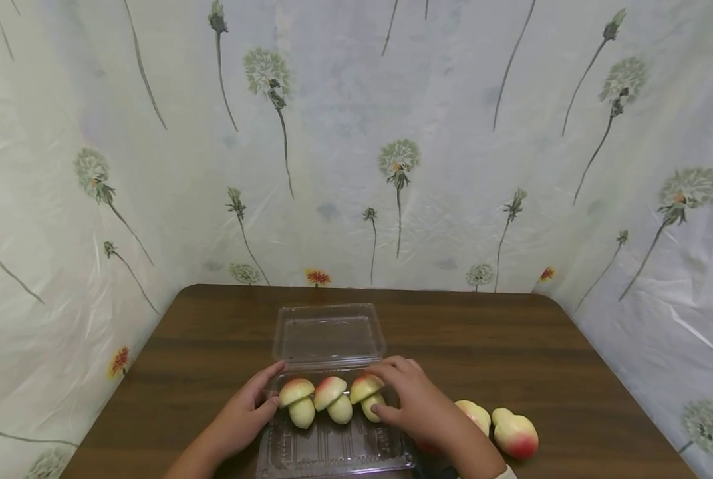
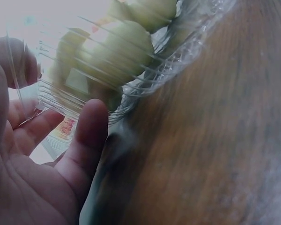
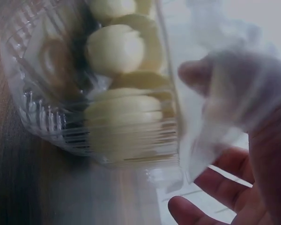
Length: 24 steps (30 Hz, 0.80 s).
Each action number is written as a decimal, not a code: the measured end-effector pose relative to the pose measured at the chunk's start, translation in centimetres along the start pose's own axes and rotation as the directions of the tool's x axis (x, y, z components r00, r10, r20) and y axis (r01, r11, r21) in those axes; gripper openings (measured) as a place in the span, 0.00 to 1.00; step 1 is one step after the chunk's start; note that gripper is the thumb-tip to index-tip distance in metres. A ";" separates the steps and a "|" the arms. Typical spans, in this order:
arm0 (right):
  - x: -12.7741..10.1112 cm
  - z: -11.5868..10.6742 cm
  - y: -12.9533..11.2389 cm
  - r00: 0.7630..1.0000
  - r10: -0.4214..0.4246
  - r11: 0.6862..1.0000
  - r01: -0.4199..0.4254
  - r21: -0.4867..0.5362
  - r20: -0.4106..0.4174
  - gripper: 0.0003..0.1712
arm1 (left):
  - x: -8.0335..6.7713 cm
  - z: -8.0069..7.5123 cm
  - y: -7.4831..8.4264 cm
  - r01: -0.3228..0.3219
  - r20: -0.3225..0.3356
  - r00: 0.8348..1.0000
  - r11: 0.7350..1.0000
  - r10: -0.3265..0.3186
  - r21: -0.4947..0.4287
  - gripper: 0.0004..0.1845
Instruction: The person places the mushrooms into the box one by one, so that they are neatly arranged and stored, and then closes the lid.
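Note:
A clear plastic clamshell box (image 1: 332, 459) stands on the table, its lid (image 1: 329, 336) folded back. Across the tray lie three mushroom-shaped pieces, left (image 1: 301, 414), middle (image 1: 340, 409) and right (image 1: 366, 388), with red-yellow caps and pale stems. Beside the box's left end is my left hand (image 1: 243, 414); its thumb (image 2: 91, 126) lies against the ribbed wall and its other fingers are near the hinge corner. My right hand (image 1: 419, 402) reaches over the right end, fingers spread, thumb close to the right piece. Motion blur in the right wrist view hides whether it touches.
More red-and-yellow pieces, one (image 1: 517, 434) and another (image 1: 475, 414), lie on the brown wooden table (image 1: 470, 346) right of the box, partly behind my right forearm. A flower-printed curtain (image 1: 344, 166) hangs behind the table and along its sides.

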State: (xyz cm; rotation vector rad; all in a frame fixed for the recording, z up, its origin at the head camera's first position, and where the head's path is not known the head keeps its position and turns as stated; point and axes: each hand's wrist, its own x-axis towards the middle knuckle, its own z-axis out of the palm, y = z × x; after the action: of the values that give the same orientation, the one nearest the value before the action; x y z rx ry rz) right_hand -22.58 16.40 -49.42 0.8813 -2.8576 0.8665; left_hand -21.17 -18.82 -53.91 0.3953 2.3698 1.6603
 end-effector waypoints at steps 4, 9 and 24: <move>-0.2 -0.2 0.1 1.000 0.005 1.000 -0.005 -0.014 -0.013 0.30 | 0.0 0.0 0.1 -0.001 -0.005 1.000 1.000 0.001 0.004 0.35; -0.6 -0.6 0.2 0.999 0.023 1.000 -0.024 -0.020 -0.042 0.27 | -0.1 0.0 0.1 0.001 -0.010 1.000 1.000 -0.001 0.006 0.35; -2.4 -1.5 0.4 0.995 0.072 0.994 -0.076 -0.073 -0.067 0.32 | 0.1 0.0 0.1 -0.008 -0.009 1.000 1.000 0.009 0.005 0.35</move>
State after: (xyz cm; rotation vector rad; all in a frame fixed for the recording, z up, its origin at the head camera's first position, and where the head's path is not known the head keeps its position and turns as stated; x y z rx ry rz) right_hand -20.98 18.72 -48.81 0.7308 -2.8628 0.7731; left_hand -21.25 -18.76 -53.86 0.4004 2.3825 1.6634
